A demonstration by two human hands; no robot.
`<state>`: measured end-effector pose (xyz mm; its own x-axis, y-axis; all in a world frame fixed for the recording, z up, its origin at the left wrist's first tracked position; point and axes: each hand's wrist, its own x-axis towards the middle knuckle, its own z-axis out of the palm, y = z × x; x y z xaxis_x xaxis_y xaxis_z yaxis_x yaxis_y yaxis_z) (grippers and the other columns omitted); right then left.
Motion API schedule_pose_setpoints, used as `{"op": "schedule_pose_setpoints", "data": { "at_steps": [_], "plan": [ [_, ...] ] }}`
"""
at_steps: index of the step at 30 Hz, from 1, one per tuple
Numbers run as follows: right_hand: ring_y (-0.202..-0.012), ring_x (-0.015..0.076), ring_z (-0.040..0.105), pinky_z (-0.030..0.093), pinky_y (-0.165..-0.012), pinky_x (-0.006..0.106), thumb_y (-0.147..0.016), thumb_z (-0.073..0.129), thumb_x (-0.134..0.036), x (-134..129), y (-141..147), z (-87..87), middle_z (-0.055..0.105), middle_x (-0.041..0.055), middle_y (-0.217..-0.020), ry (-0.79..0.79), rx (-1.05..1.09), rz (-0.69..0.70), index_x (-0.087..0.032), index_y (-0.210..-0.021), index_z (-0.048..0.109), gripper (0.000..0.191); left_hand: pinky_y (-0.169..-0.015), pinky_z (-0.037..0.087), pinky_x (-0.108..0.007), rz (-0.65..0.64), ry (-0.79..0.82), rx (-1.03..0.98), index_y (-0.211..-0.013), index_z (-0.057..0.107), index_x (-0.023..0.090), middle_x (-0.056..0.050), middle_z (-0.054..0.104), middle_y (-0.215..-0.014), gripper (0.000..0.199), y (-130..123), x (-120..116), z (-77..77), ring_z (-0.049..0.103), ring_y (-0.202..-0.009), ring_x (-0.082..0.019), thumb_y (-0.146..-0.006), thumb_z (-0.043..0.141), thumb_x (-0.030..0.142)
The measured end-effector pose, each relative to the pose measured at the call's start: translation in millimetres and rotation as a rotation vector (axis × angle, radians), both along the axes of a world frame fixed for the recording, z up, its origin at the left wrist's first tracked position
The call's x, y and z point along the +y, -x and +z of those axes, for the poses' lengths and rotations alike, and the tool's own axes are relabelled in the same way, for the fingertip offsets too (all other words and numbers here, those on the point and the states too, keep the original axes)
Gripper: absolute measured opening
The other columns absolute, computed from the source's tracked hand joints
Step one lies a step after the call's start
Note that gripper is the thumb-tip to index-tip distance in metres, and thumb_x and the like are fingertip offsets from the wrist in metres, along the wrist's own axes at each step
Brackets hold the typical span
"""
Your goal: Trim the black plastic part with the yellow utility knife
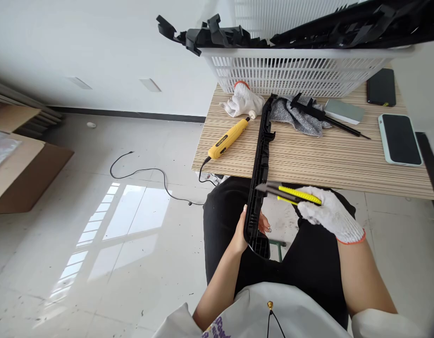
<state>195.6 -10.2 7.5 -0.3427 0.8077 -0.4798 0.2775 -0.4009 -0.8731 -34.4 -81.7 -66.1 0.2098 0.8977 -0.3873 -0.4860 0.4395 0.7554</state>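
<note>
So left hand (241,230) was curled snugly round a long black strip (259,164) over the bench's (319,162) near edge, gloved right hand (331,213) gripping a yellow-black tool (298,194).

A white wall (107,42) and glossy, pale-tiled floor (143,281) surround you
Before you stands a striped wood-grain table (344,159); ahead to your left, a dark baseboard (132,114) edges the wall, and a bright window reflection (135,211) lies across the floor.

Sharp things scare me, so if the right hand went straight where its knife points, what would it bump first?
Probably the long black part: the knife in the right hand points at it. They overlap in this view, but I can't tell whether they touch.
</note>
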Motion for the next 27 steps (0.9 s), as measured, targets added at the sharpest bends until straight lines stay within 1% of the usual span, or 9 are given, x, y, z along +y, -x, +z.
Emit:
{"op": "schedule_pose_setpoints", "data": {
  "at_steps": [2, 6, 7, 11, 15, 18, 19, 22, 27],
  "plan": [
    [-0.046, 0.0098, 0.04, 0.033, -0.042, 0.024, -0.083, 0.061, -0.029, 0.2, 0.7, 0.6, 0.05, -0.0054, -0.056, -0.005, 0.038, -0.074, -0.021, -0.119, 0.06, 0.036, -0.057, 0.047, -0.027, 0.001, -0.007, 0.014, -0.071, 0.065, 0.013, -0.007, 0.066, -0.065, 0.069, 0.4, 0.1, -0.4, 0.061, -0.057, -0.016, -0.092, 0.03, 0.069],
    [-0.045, 0.0099, 0.041, 0.032, -0.042, 0.024, -0.079, 0.067, -0.03, 0.3, 1.7, 2.3, 0.052, -0.0039, -0.056, 0.051, 0.05, 0.076, -0.017, -0.115, 0.063, 0.039, -0.057, 0.046, -0.026, 0.015, -0.025, 0.022, -0.068, 0.066, 0.013, -0.007, 0.064, -0.061, 0.07, 0.4, 0.6, 1.9, 0.059, -0.056, -0.016, -0.092, 0.03, 0.069],
    [-0.046, 0.01, 0.042, 0.033, -0.042, 0.024, -0.079, 0.068, -0.031, 0.3, 2.1, 2.7, 0.053, -0.003, -0.058, 0.043, 0.025, 0.076, -0.017, -0.116, 0.063, 0.04, -0.056, 0.046, -0.026, 0.017, -0.026, 0.022, -0.068, 0.066, 0.013, -0.007, 0.064, -0.06, 0.07, 0.3, 0.6, 2.6, 0.059, -0.056, -0.016, -0.092, 0.031, 0.069],
    [-0.046, 0.0099, 0.041, 0.033, -0.042, 0.024, -0.083, 0.062, -0.031, 0.7, 3.0, 3.5, 0.051, -0.0045, -0.057, 0.01, 0.03, -0.042, -0.019, -0.12, 0.06, 0.039, -0.056, 0.046, -0.026, 0.019, -0.02, 0.029, -0.068, 0.065, 0.014, -0.006, 0.064, -0.06, 0.069, 0.0, 0.6, 4.2, 0.058, -0.055, -0.015, -0.09, 0.032, 0.071],
    [-0.047, 0.01, 0.043, 0.035, -0.044, 0.024, -0.079, 0.068, -0.032, 0.7, 2.7, 3.4, 0.053, -0.0033, -0.058, 0.033, 0.01, 0.095, -0.017, -0.115, 0.063, 0.039, -0.056, 0.046, -0.026, 0.025, -0.031, 0.038, -0.069, 0.065, 0.014, -0.006, 0.063, -0.06, 0.069, 0.1, 0.9, 3.7, 0.058, -0.055, -0.015, -0.092, 0.031, 0.069],
    [-0.048, 0.0098, 0.042, 0.035, -0.044, 0.024, -0.082, 0.064, -0.034, 0.6, 3.2, 2.7, 0.053, -0.0036, -0.06, 0.01, 0.0, -0.037, -0.019, -0.119, 0.061, 0.04, -0.057, 0.046, -0.026, 0.022, -0.039, 0.039, -0.069, 0.065, 0.013, -0.006, 0.063, -0.06, 0.069, 0.3, 1.2, 3.6, 0.058, -0.055, -0.015, -0.092, 0.03, 0.068],
    [-0.047, 0.0097, 0.041, 0.034, -0.043, 0.024, -0.082, 0.063, -0.033, 0.6, 3.3, 2.6, 0.051, -0.0043, -0.058, 0.019, 0.021, -0.052, -0.019, -0.119, 0.06, 0.04, -0.057, 0.046, -0.026, 0.025, -0.039, 0.033, -0.069, 0.065, 0.013, -0.006, 0.063, -0.061, 0.069, 0.3, 1.2, 3.6, 0.058, -0.056, -0.015, -0.092, 0.03, 0.068],
    [-0.046, 0.0099, 0.041, 0.033, -0.042, 0.024, -0.079, 0.066, -0.031, 0.6, 3.5, 2.5, 0.052, -0.0042, -0.057, 0.054, 0.04, 0.039, -0.018, -0.116, 0.062, 0.039, -0.057, 0.046, -0.026, 0.035, -0.028, 0.016, -0.069, 0.065, 0.013, -0.006, 0.062, -0.06, 0.068, 0.1, 1.1, 3.8, 0.058, -0.055, -0.015, -0.093, 0.031, 0.067],
    [-0.046, 0.0102, 0.039, 0.033, -0.043, 0.025, -0.081, 0.061, -0.028, 0.0, 2.2, 3.4, 0.049, -0.0049, -0.055, 0.019, 0.054, -0.096, -0.019, -0.118, 0.061, 0.038, -0.056, 0.046, -0.027, 0.044, -0.039, 0.041, -0.07, 0.064, 0.014, -0.006, 0.062, -0.061, 0.065, 0.2, 1.1, 1.8, 0.057, -0.055, -0.015, -0.091, 0.034, 0.068]
  ]
}}
